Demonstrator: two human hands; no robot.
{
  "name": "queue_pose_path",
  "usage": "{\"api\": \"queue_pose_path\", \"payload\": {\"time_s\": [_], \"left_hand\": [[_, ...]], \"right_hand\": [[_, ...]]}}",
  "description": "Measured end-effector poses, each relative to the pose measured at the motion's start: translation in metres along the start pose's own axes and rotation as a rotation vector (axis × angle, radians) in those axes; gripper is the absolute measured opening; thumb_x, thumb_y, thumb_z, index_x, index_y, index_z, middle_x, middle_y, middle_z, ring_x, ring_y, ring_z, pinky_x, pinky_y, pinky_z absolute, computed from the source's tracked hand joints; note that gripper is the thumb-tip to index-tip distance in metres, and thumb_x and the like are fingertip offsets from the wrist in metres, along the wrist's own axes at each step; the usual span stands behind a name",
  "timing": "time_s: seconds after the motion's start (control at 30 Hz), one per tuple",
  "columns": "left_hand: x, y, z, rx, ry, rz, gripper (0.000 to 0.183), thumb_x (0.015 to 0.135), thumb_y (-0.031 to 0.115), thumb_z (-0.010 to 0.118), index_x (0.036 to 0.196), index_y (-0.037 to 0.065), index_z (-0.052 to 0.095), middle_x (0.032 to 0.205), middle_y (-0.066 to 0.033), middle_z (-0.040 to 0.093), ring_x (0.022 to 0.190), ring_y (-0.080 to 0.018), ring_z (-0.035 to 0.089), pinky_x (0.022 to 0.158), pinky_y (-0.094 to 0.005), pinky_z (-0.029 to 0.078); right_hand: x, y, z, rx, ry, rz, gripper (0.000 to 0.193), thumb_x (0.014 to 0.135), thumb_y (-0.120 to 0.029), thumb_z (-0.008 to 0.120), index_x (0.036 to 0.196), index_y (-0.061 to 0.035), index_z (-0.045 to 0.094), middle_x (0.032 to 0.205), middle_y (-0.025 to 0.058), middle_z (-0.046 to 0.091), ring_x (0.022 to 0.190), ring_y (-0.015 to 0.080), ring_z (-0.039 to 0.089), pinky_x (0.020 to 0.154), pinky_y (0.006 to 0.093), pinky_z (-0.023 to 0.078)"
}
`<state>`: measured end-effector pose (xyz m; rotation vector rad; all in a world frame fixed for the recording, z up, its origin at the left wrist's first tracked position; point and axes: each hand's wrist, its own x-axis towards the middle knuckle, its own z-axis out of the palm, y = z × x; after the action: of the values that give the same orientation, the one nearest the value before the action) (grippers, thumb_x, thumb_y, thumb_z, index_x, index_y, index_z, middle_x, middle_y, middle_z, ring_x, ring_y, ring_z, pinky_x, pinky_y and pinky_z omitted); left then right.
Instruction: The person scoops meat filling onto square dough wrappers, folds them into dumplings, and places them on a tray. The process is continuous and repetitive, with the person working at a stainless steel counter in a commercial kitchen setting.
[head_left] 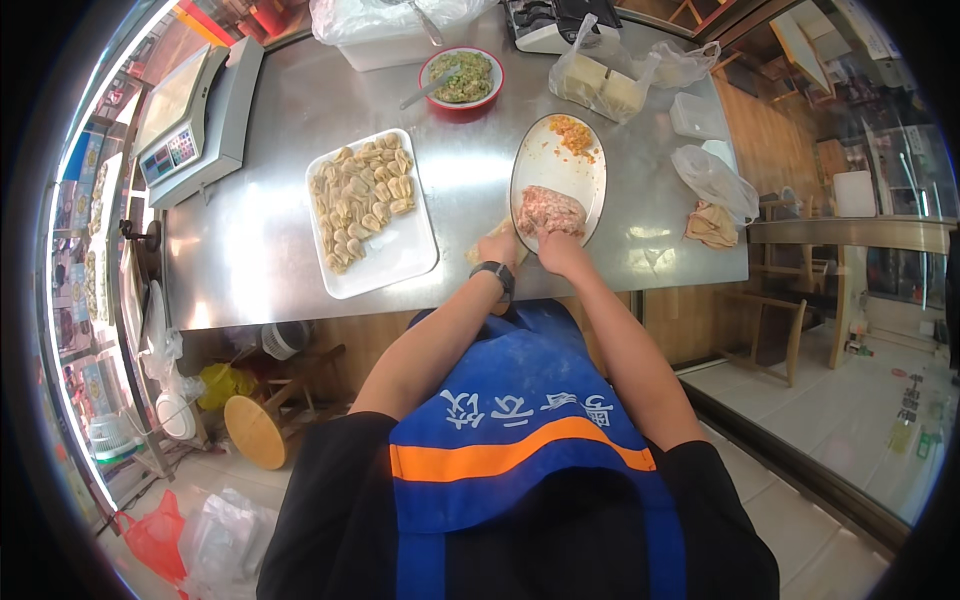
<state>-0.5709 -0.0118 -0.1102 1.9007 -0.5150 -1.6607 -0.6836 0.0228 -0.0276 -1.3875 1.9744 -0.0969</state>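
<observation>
Over the steel table, both hands sit together: left hand holds a pale dough wrapper, right hand digs into pink minced meat on the oval white plate.

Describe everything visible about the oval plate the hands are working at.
The oval plate is white, looks ceramic or melamine, and lies flat on the steel table, right of the white tray of dumplings. A mound of pink minced filling sits at its near end; a smaller orange-yellow heap sits at the far end. The right hand reaches into the pink filling; the left hand is at the plate's near left rim.
</observation>
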Motion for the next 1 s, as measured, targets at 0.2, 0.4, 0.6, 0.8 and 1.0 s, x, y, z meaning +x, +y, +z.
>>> {"api": "queue_pose_path", "payload": {"time_s": [0.2,0.4,0.6,0.8,1.0], "left_hand": [[0.012,-0.02,0.005,-0.083,0.003,0.069,0.066,0.088,0.046,0.057,0.11,-0.017,0.055,0.107,-0.027,0.062,0.096,-0.0319,0.062,0.083,-0.0377,0.047],[0.001,-0.005,-0.001,-0.024,-0.091,-0.046,0.062,0.093,0.046,0.05,0.113,-0.013,0.052,0.1,-0.017,0.062,0.082,-0.0238,0.061,0.068,-0.0372,0.05],[-0.008,0.008,-0.012,-0.24,-0.189,-0.056,0.053,0.098,0.04,0.044,0.113,-0.01,0.052,0.1,-0.0165,0.061,0.085,-0.0255,0.062,0.07,-0.0387,0.052],[-0.024,0.025,-0.034,-0.478,-0.325,-0.121,0.044,0.101,0.034,0.038,0.112,-0.006,0.052,0.101,-0.016,0.06,0.083,-0.0256,0.061,0.076,-0.0399,0.053],[-0.048,0.042,-0.043,-0.429,-0.366,-0.028,0.036,0.1,0.029,0.044,0.109,-0.004,0.055,0.095,-0.0133,0.061,0.08,-0.022,0.061,0.075,-0.0366,0.053]], "right_hand": [[0.022,0.021,0.027,0.047,-0.022,-0.105,0.064,0.099,-0.039,0.026,0.096,0.015,0.062,0.1,0.0387,0.057,0.102,0.0492,0.056,0.094,0.0481,0.041],[0.021,0.04,0.067,0.433,0.087,0.073,0.06,0.098,-0.041,0.029,0.108,0.0111,0.058,0.101,0.0332,0.061,0.101,0.0448,0.059,0.092,0.0458,0.042],[-0.012,0.017,0.019,0.681,-0.368,0.321,0.053,0.097,-0.047,0.037,0.086,0.0028,0.053,0.071,0.0115,0.053,0.065,0.0239,0.053,0.061,0.0349,0.042],[-0.029,0.007,0.047,0.418,0.058,-0.132,0.05,0.096,-0.044,0.042,0.077,-0.0003,0.057,0.068,0.0167,0.061,0.062,0.0338,0.057,0.06,0.0427,0.045],[-0.057,-0.019,0.023,0.134,0.129,-0.102,0.05,0.095,-0.043,0.043,0.077,0.0001,0.061,0.082,0.0258,0.063,0.078,0.0438,0.059,0.069,0.049,0.045]]}}
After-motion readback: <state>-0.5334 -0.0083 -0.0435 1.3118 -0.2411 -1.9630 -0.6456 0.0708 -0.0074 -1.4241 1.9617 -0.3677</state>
